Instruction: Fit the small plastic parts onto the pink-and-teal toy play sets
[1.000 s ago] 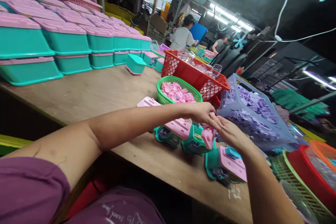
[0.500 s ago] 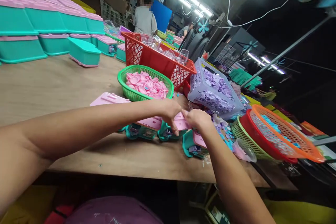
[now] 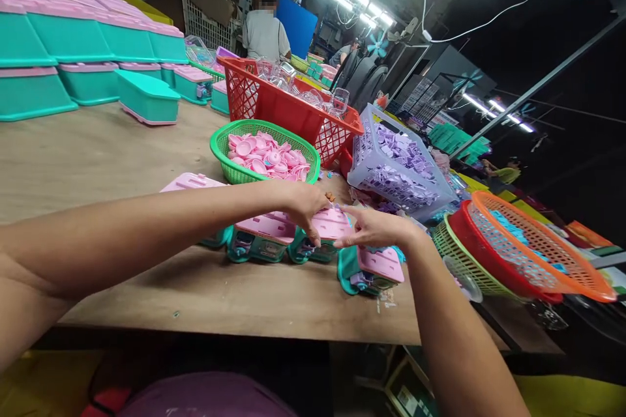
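My left hand reaches across the wooden table with its fingers curled down on a teal toy box with a pink lid. My right hand meets it from the right, with thumb and fingers pinching the same lid's right edge. This box stands in a row with similar ones: one to its left, one half hidden behind my left forearm, and one just under my right wrist.
Behind the hands stand a green basket of pink discs, a red basket of clear cups and a lavender crate of purple pieces. Orange, red and green baskets are stacked at right. Stacked teal boxes line the far left. A person works behind.
A tilted pink piece held up between my hands a second ago now lies flat as a lid on the teal box. My head has turned right, which shifts the view.
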`<act>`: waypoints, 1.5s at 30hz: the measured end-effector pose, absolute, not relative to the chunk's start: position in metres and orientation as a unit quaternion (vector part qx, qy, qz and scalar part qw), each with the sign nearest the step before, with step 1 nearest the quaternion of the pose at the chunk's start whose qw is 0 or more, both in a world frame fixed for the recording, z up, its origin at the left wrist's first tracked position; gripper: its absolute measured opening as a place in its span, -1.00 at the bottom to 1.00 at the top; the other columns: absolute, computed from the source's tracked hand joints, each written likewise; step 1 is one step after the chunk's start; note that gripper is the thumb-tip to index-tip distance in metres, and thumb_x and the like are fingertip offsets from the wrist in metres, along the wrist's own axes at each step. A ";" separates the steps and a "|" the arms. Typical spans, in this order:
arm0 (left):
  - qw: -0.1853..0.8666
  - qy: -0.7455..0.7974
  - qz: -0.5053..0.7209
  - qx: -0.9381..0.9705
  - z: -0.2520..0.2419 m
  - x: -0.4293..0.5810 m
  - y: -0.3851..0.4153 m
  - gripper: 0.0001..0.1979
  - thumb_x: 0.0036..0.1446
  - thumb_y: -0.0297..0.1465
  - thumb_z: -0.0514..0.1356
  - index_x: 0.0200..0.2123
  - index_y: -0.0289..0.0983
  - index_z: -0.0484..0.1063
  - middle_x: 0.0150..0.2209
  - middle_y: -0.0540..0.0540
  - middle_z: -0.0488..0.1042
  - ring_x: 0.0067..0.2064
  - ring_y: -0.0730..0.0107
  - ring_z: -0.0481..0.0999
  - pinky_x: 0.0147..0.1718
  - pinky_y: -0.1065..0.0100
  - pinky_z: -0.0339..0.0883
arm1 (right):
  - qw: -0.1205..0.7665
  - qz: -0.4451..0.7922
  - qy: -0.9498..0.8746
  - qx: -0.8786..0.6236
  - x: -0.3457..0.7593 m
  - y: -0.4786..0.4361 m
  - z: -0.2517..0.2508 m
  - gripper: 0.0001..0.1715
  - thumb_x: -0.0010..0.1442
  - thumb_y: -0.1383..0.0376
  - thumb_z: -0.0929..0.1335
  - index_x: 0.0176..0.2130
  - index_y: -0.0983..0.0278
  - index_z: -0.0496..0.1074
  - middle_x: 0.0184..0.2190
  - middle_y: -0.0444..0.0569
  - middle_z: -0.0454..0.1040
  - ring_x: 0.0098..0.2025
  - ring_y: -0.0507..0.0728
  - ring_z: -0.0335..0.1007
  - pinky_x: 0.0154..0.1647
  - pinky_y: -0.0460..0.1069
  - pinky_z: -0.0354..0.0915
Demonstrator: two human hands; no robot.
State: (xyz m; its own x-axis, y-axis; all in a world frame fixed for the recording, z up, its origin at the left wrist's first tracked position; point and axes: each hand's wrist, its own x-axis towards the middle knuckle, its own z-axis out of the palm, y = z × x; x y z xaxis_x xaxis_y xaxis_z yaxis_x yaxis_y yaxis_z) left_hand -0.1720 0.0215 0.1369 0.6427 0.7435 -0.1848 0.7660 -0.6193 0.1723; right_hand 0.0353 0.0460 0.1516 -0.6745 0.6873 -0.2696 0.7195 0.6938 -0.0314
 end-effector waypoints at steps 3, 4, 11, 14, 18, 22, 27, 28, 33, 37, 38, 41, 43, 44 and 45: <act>0.137 0.404 -0.043 0.903 0.134 -0.172 0.024 -0.21 -0.09 -0.11 0.34 0.19 -0.28 0.26 0.03 -0.26 0.44 -0.05 0.08 0.44 -0.13 0.28 0.28 | 0.182 -0.071 0.897 0.397 0.033 0.040 0.151 0.12 -0.07 -0.08 0.48 0.30 0.29 0.08 -0.10 0.11 0.50 -0.13 0.24 0.46 -0.17 0.02 0.34; 0.147 0.402 -0.047 0.903 0.134 -0.173 0.024 -0.20 -0.10 -0.14 0.35 0.20 -0.27 0.24 0.06 -0.26 0.42 -0.03 0.08 0.44 -0.13 0.28 0.28 | 0.191 -0.051 0.892 0.405 0.031 0.038 0.149 0.12 -0.07 -0.05 0.49 0.30 0.31 0.08 -0.10 0.12 0.50 -0.11 0.27 0.45 -0.16 0.04 0.33; 0.202 0.388 -0.074 0.896 0.135 -0.175 0.032 -0.12 -0.12 -0.28 0.35 0.28 -0.29 0.12 0.15 -0.26 0.34 0.07 0.06 0.37 -0.03 0.28 0.26 | 0.193 0.030 0.898 0.393 0.023 0.030 0.145 -0.15 -0.05 -0.13 0.45 0.05 0.34 0.33 -0.16 0.16 0.49 -0.14 0.32 0.44 -0.23 0.06 0.28; 0.227 0.381 -0.063 0.894 0.132 -0.178 0.036 -0.06 -0.17 -0.23 0.37 0.29 -0.25 0.10 0.13 -0.24 0.35 0.06 0.04 0.38 -0.04 0.27 0.26 | 0.185 0.021 0.902 0.389 0.024 0.028 0.147 -0.18 -0.03 -0.17 0.42 0.02 0.33 0.33 -0.16 0.16 0.49 -0.18 0.28 0.44 -0.29 0.03 0.25; 0.260 0.403 -0.060 0.875 0.132 -0.181 0.037 -0.02 -0.23 -0.21 0.41 0.29 -0.18 0.12 0.08 -0.17 0.41 0.00 0.07 0.41 -0.07 0.31 0.26 | 0.177 0.016 0.904 0.390 0.022 0.025 0.145 -0.20 -0.07 -0.11 0.47 -0.02 0.33 0.34 -0.12 0.16 0.47 -0.17 0.26 0.42 -0.30 0.01 0.24; 0.266 0.411 -0.068 0.869 0.136 -0.182 0.033 -0.05 -0.17 -0.15 0.39 0.28 -0.20 0.13 0.10 -0.18 0.39 0.01 0.10 0.40 -0.09 0.34 0.26 | 0.191 0.040 0.897 0.397 0.019 0.024 0.142 -0.27 -0.07 -0.14 0.47 -0.13 0.35 0.40 -0.16 0.19 0.48 -0.18 0.30 0.41 -0.30 0.03 0.24; 0.273 0.402 -0.056 0.872 0.131 -0.188 0.038 -0.02 -0.20 -0.19 0.41 0.30 -0.17 0.10 0.17 -0.16 0.33 0.09 0.08 0.36 -0.02 0.32 0.23 | 0.196 0.032 0.907 0.371 0.020 0.028 0.145 -0.30 -0.04 -0.14 0.45 -0.14 0.36 0.41 -0.25 0.16 0.49 -0.24 0.26 0.41 -0.35 0.01 0.20; 0.282 0.396 -0.046 0.873 0.129 -0.190 0.039 0.00 -0.23 -0.21 0.43 0.30 -0.16 0.10 0.20 -0.15 0.29 0.12 0.07 0.33 0.01 0.32 0.22 | 0.194 0.022 0.910 0.365 0.022 0.029 0.145 -0.31 -0.02 -0.12 0.45 -0.12 0.36 0.40 -0.25 0.15 0.49 -0.26 0.24 0.40 -0.36 0.00 0.19; 0.316 0.382 -0.002 0.868 0.123 -0.196 0.042 0.06 -0.34 -0.30 0.46 0.28 -0.15 0.13 0.21 -0.14 0.29 0.15 0.03 0.31 0.06 0.31 0.20 | 0.161 -0.014 0.921 0.354 0.032 0.033 0.141 -0.28 0.03 -0.05 0.44 0.00 0.36 0.32 -0.20 0.14 0.47 -0.23 0.22 0.37 -0.29 -0.01 0.18; 0.335 0.366 -0.008 0.868 0.123 -0.199 0.044 -0.12 -0.14 -0.24 0.37 0.27 -0.24 0.17 0.19 -0.17 0.30 0.12 0.07 0.34 0.03 0.33 0.23 | 0.149 -0.040 0.927 0.342 0.035 0.032 0.139 -0.28 0.08 -0.06 0.41 0.03 0.36 0.28 -0.21 0.14 0.46 -0.24 0.20 0.34 -0.26 -0.01 0.17; 0.340 0.355 -0.015 0.870 0.124 -0.200 0.044 -0.16 -0.09 -0.24 0.34 0.27 -0.28 0.17 0.18 -0.18 0.32 0.11 0.09 0.36 0.02 0.33 0.24 | 0.150 -0.046 0.927 0.341 0.035 0.032 0.140 -0.29 0.09 -0.06 0.40 0.03 0.37 0.28 -0.22 0.14 0.46 -0.25 0.19 0.34 -0.27 -0.02 0.16; 0.354 0.344 -0.020 0.869 0.125 -0.201 0.044 -0.11 -0.13 -0.25 0.37 0.28 -0.30 0.15 0.14 -0.16 0.36 0.11 0.09 0.36 0.03 0.34 0.25 | 0.156 -0.064 0.925 0.340 0.036 0.033 0.144 -0.30 0.13 -0.07 0.37 0.05 0.36 0.28 -0.26 0.10 0.44 -0.30 0.16 0.31 -0.31 -0.02 0.16; 0.359 0.349 -0.010 0.866 0.125 -0.200 0.043 -0.02 -0.22 -0.28 0.42 0.29 -0.29 0.13 0.14 -0.16 0.36 0.13 0.06 0.34 0.07 0.33 0.22 | 0.163 -0.077 0.921 0.345 0.037 0.033 0.147 -0.31 0.14 -0.08 0.35 0.06 0.34 0.27 -0.30 0.06 0.43 -0.33 0.15 0.30 -0.33 -0.02 0.16; 0.360 0.347 -0.006 0.866 0.125 -0.200 0.043 0.01 -0.25 -0.29 0.43 0.29 -0.29 0.12 0.14 -0.16 0.36 0.14 0.06 0.33 0.09 0.32 0.20 | 0.167 -0.083 0.919 0.348 0.038 0.033 0.148 -0.31 0.15 -0.09 0.34 0.06 0.33 0.27 -0.31 0.04 0.43 -0.34 0.15 0.31 -0.32 -0.02 0.17; 0.357 0.344 -0.003 0.869 0.124 -0.200 0.042 0.03 -0.27 -0.29 0.44 0.30 -0.29 0.10 0.16 -0.16 0.33 0.15 0.06 0.32 0.11 0.32 0.18 | 0.169 -0.088 0.917 0.352 0.038 0.033 0.148 -0.32 0.15 -0.10 0.34 0.06 0.32 0.28 -0.32 0.03 0.43 -0.35 0.15 0.31 -0.32 -0.02 0.17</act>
